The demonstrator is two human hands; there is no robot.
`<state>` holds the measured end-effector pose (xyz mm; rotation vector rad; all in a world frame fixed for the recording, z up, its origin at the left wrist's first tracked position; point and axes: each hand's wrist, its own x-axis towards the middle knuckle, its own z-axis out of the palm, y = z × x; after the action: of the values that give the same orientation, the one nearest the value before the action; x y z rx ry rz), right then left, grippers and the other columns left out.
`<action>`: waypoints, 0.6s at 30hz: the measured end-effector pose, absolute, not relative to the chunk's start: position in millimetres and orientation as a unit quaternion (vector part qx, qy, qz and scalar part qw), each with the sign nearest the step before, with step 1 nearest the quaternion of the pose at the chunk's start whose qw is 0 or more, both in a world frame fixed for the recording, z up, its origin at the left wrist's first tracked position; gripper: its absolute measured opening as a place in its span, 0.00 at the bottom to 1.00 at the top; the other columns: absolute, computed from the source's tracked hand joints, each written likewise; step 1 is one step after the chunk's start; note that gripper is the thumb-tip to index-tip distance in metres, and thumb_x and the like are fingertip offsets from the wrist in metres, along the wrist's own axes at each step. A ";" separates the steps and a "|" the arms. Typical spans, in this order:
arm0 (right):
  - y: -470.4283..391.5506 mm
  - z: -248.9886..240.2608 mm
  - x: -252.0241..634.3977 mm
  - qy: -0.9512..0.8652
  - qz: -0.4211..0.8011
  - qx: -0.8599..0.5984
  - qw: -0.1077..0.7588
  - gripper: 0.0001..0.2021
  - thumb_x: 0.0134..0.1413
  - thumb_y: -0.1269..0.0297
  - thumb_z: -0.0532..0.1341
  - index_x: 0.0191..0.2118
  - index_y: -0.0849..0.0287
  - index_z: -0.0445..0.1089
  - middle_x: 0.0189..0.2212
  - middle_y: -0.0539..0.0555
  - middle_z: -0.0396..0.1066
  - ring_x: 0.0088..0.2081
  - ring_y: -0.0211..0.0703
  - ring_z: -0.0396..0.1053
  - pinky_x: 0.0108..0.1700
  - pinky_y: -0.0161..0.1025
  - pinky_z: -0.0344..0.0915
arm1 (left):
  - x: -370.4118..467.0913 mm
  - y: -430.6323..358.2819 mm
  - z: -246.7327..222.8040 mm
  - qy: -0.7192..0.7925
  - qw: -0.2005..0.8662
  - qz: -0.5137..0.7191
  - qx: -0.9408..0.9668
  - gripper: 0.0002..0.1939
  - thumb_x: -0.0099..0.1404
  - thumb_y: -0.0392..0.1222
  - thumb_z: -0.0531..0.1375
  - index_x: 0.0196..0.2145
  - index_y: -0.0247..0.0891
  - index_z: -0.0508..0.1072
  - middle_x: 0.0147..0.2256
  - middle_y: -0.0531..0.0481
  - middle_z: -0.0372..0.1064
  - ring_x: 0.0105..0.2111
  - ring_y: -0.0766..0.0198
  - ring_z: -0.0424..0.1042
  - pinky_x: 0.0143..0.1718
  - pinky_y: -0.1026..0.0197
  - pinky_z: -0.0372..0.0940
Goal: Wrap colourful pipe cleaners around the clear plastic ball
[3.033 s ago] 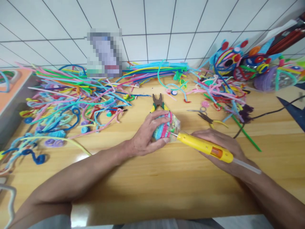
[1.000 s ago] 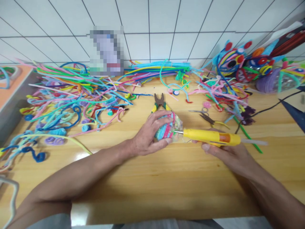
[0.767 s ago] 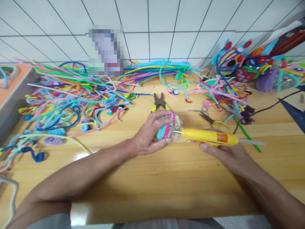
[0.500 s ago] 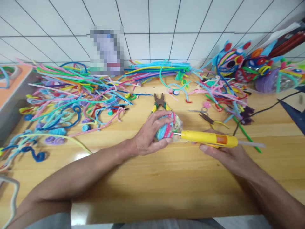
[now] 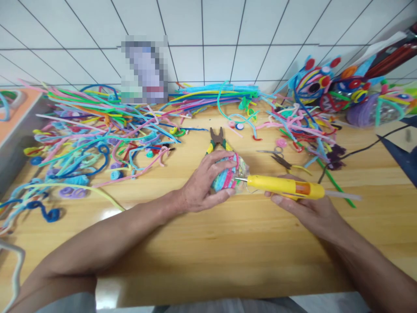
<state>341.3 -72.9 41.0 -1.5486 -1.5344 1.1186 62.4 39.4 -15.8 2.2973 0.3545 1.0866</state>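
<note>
My left hand is wrapped around a clear plastic piece covered in pink and blue pipe cleaners; its fingers hide part of it. In my right hand is a yellow hot glue gun, with a translucent glue stick poking out of its back end. The gun's metal nozzle points left and meets the pink strips on the piece. Just beyond my left hand lie pliers with green and yellow handles, jaws facing the wall.
Heaps of loose pipe cleaners cover the left and back of the wooden table. Small scissors and needle-nose pliers lie to the right. Decorated figures stand at back right, near a black cord.
The glue gun's nozzle has shifted slightly up and to the left across the pink strips. My left hand keeps its hold on the piece.
</note>
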 end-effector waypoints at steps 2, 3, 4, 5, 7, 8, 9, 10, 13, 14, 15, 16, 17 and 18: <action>-73.6 40.7 343.3 -0.609 0.419 -0.589 0.327 0.14 0.62 0.48 0.69 0.37 0.53 0.77 0.33 0.52 0.77 0.33 0.46 0.75 0.33 0.37 0.72 | 62.1 39.6 -15.3 0.133 0.283 0.402 0.860 0.36 0.73 0.47 0.64 0.73 0.47 0.55 0.67 0.33 0.60 0.69 0.43 0.62 0.67 0.35 0.63; -74.0 40.1 344.4 -0.620 0.414 -0.585 0.320 0.13 0.63 0.50 0.69 0.36 0.54 0.77 0.32 0.52 0.77 0.33 0.45 0.74 0.33 0.37 0.71 | 62.0 39.7 -15.1 0.134 0.283 0.401 0.861 0.37 0.73 0.47 0.64 0.73 0.48 0.55 0.68 0.33 0.60 0.69 0.43 0.63 0.67 0.35 0.63; -74.3 39.4 345.6 -0.629 0.410 -0.580 0.316 0.12 0.63 0.51 0.69 0.36 0.53 0.77 0.32 0.51 0.76 0.33 0.45 0.74 0.33 0.36 0.71 | 61.9 39.8 -15.0 0.134 0.283 0.400 0.861 0.37 0.73 0.46 0.64 0.73 0.48 0.54 0.68 0.33 0.60 0.69 0.43 0.63 0.67 0.35 0.63; -74.7 38.5 346.6 -0.635 0.409 -0.576 0.314 0.10 0.63 0.52 0.69 0.37 0.53 0.76 0.33 0.51 0.76 0.33 0.44 0.73 0.33 0.36 0.70 | 61.9 39.8 -14.9 0.135 0.283 0.400 0.861 0.37 0.73 0.46 0.64 0.73 0.48 0.54 0.68 0.33 0.60 0.69 0.43 0.63 0.67 0.35 0.63; -75.4 36.8 347.6 -0.637 0.409 -0.572 0.315 0.08 0.65 0.54 0.68 0.39 0.52 0.76 0.33 0.50 0.76 0.33 0.43 0.73 0.33 0.35 0.70 | 62.0 39.6 -15.0 0.136 0.286 0.401 0.860 0.36 0.73 0.46 0.64 0.73 0.49 0.55 0.68 0.34 0.60 0.69 0.43 0.63 0.67 0.35 0.63; -75.6 36.2 347.6 -0.637 0.407 -0.573 0.317 0.08 0.66 0.54 0.67 0.39 0.52 0.76 0.34 0.50 0.76 0.33 0.43 0.74 0.34 0.35 0.70 | 62.1 39.5 -15.1 0.136 0.286 0.402 0.859 0.36 0.73 0.46 0.64 0.73 0.49 0.55 0.68 0.34 0.60 0.69 0.43 0.63 0.67 0.35 0.63; -75.8 35.7 347.4 -0.637 0.403 -0.574 0.321 0.08 0.66 0.54 0.67 0.39 0.52 0.77 0.34 0.50 0.76 0.34 0.43 0.74 0.35 0.35 0.71 | 62.3 39.4 -15.2 0.137 0.286 0.402 0.859 0.36 0.73 0.47 0.64 0.73 0.49 0.55 0.68 0.34 0.60 0.69 0.43 0.63 0.67 0.35 0.63; -76.0 35.4 347.0 -0.637 0.396 -0.576 0.325 0.09 0.67 0.53 0.67 0.39 0.52 0.77 0.34 0.50 0.76 0.34 0.44 0.74 0.35 0.36 0.71 | 62.4 39.4 -15.3 0.137 0.285 0.403 0.859 0.36 0.73 0.47 0.64 0.73 0.48 0.55 0.68 0.33 0.60 0.69 0.43 0.63 0.67 0.35 0.63; -76.2 34.4 345.7 -0.637 0.374 -0.587 0.332 0.10 0.67 0.52 0.67 0.38 0.52 0.77 0.34 0.51 0.77 0.34 0.45 0.75 0.36 0.37 0.72 | 62.8 39.3 -15.5 0.134 0.280 0.407 0.859 0.36 0.73 0.47 0.64 0.73 0.47 0.56 0.67 0.33 0.60 0.68 0.44 0.63 0.67 0.36 0.64; -76.1 34.0 345.3 -0.634 0.373 -0.590 0.332 0.11 0.67 0.52 0.67 0.37 0.53 0.77 0.34 0.52 0.77 0.34 0.45 0.74 0.36 0.37 0.72 | 62.9 39.3 -15.6 0.134 0.278 0.408 0.859 0.36 0.73 0.47 0.64 0.73 0.46 0.56 0.67 0.32 0.60 0.68 0.44 0.63 0.67 0.36 0.64; -76.1 33.6 344.8 -0.628 0.377 -0.594 0.332 0.11 0.66 0.51 0.67 0.37 0.53 0.77 0.34 0.52 0.77 0.34 0.45 0.74 0.35 0.37 0.73 | 62.9 39.4 -15.6 0.133 0.277 0.409 0.859 0.36 0.73 0.47 0.64 0.73 0.47 0.56 0.67 0.33 0.60 0.69 0.45 0.63 0.67 0.36 0.64; -76.1 33.3 344.3 -0.619 0.383 -0.598 0.336 0.12 0.66 0.50 0.67 0.38 0.52 0.77 0.34 0.52 0.77 0.34 0.45 0.75 0.35 0.37 0.74 | 62.9 39.4 -15.7 0.134 0.277 0.409 0.859 0.36 0.74 0.47 0.64 0.73 0.47 0.56 0.67 0.33 0.60 0.69 0.45 0.63 0.67 0.36 0.64; -76.1 33.2 343.6 -0.610 0.389 -0.599 0.343 0.12 0.65 0.49 0.67 0.39 0.52 0.77 0.34 0.52 0.77 0.34 0.45 0.75 0.35 0.37 0.75 | 62.9 39.5 -15.8 0.135 0.277 0.409 0.859 0.36 0.74 0.48 0.64 0.73 0.48 0.56 0.67 0.33 0.60 0.69 0.45 0.63 0.67 0.36 0.65; -76.0 33.2 342.9 -0.601 0.395 -0.600 0.351 0.13 0.64 0.48 0.68 0.39 0.52 0.77 0.34 0.52 0.77 0.34 0.46 0.76 0.35 0.38 0.76 | 62.9 39.5 -15.9 0.136 0.279 0.408 0.859 0.36 0.74 0.48 0.64 0.73 0.49 0.55 0.67 0.34 0.60 0.69 0.45 0.63 0.67 0.36 0.65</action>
<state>342.9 -76.0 33.2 -1.5529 -1.5573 1.0220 62.9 39.5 -15.9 2.3032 0.3656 1.0951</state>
